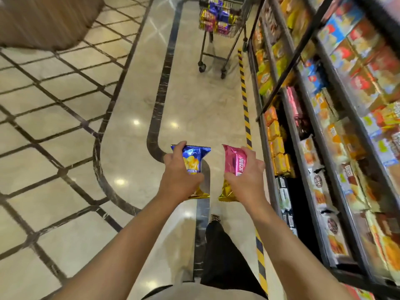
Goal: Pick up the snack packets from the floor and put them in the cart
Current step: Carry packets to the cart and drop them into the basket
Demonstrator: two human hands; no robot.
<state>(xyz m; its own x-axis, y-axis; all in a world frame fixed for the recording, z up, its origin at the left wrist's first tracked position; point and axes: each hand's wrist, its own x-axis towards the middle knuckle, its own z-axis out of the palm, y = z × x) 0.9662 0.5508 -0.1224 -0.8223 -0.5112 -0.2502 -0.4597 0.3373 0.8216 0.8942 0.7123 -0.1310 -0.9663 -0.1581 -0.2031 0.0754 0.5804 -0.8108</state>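
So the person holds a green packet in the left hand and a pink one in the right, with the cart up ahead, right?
Not quite. The head view shows the left hand gripping a blue packet, not a green one. The right hand does hold the pink packet, and the cart stands up ahead.

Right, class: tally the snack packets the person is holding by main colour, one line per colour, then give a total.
Blue packet, gripped by the left hand: 1
Pink packet, gripped by the right hand: 1
Total held: 2
More packets sit in the cart, too blurred to count.
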